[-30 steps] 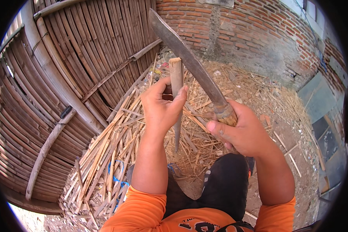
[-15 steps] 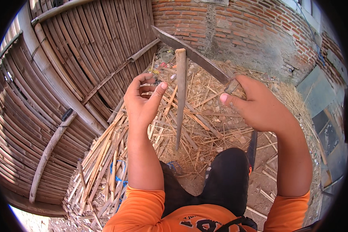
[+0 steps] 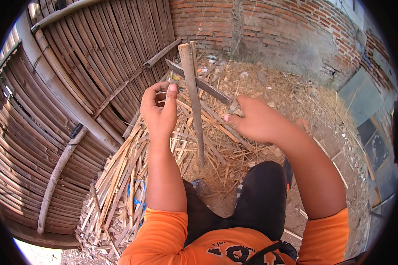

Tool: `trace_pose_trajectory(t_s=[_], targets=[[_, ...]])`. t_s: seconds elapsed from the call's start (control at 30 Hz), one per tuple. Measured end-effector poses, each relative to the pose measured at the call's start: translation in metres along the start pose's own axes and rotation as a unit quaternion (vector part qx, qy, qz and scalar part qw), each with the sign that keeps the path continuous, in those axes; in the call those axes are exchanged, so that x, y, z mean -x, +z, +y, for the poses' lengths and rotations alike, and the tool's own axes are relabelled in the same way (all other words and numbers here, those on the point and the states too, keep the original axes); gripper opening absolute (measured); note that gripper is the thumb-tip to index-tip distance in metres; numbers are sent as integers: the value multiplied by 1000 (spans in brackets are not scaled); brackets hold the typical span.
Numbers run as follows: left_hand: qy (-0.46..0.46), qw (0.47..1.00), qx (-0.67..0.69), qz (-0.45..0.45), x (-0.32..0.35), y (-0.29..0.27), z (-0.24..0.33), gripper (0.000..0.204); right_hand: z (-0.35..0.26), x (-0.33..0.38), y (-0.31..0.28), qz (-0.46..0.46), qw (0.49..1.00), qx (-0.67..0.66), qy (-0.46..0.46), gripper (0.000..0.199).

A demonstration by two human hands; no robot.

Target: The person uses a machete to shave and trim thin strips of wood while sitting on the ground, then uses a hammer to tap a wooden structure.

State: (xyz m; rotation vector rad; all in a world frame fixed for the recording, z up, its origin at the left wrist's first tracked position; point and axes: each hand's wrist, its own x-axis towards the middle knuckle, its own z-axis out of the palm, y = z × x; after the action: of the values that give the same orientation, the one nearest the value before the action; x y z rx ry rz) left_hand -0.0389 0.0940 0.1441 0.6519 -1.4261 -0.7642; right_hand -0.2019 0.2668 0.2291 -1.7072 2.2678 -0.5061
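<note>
A tall piece of split wood (image 3: 192,92) stands tilted in front of me, its lower end near the ground. At its upper part a thin strip (image 3: 193,52) stands apart behind it. My right hand (image 3: 258,118) grips the handle of a machete. The machete's dark blade (image 3: 213,92) crosses behind the front piece, seemingly in the split, with its tip showing on the left. My left hand (image 3: 160,108) is raised just left of the wood, apart from it. Its fingers are loosely curled with the thumb near the index fingertip, and I see nothing held in them.
Long split sticks (image 3: 119,176) lie heaped at the left, with blue cord (image 3: 139,203) among them. Beyond the wood, shavings and litter (image 3: 247,75) cover the ground. A bamboo wall (image 3: 106,57) closes the left side, a brick wall (image 3: 278,35) the back. Grey panels (image 3: 360,95) lean at right.
The machete and right hand have moved down and left, the blade now lower along the wood. The wood's top has tilted left, parting from the thin strip. My left fingers have curled closer together.
</note>
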Motion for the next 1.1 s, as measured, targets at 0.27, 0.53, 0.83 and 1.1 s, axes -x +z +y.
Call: trace_pose_trajectory(t_s=[0.27, 0.53, 0.83, 1.1], targets=[[83, 993, 61, 64, -21, -10, 53, 38, -1, -1, 19, 8, 1000, -8, -13, 45], [196, 946, -173, -189, -73, 16, 141, 56, -2, 32, 14, 57, 998, -2, -31, 41], [157, 885, -266, -350, -57, 33, 149, 69, 15, 51, 28, 77, 993, 81, -30, 26], [145, 876, -287, -359, -58, 37, 150, 74, 29, 39, 14, -8, 997, -20, -69, 33]])
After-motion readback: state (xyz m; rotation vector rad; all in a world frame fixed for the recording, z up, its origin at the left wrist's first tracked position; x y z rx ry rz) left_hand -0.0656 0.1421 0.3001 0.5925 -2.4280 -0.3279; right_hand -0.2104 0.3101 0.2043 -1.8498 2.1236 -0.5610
